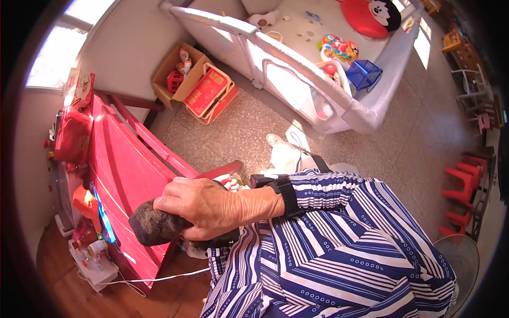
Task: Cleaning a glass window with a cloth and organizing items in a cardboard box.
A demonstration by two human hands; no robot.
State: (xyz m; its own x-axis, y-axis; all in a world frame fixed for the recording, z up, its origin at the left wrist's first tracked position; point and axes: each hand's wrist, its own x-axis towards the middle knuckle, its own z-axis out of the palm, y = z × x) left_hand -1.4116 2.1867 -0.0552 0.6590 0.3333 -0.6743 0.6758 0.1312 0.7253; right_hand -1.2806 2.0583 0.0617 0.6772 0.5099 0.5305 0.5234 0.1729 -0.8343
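My right hand (204, 206) reaches across my body from the right, a black strap (285, 195) round its wrist. Its fingers are closed over a dark, fuzzy, rounded thing (156, 222) with a brownish-grey top; its kind is not clear. Of my left arm only the striped cuff (216, 259) shows, low in the middle, with something black just above it. The left hand itself is hidden behind the right hand and the dark thing. A small pale and reddish thing (229, 183), too covered to name, lies just beyond my right wrist.
At left stands a red table (124, 159) bearing a red bag (74, 135) and a blue packet (103, 212). A cardboard box (164, 79) and a red gift box (209, 95) stand beyond. A playpen (313, 85) holds toys. Red stools (458, 185) and a fan (458, 265) are at right.
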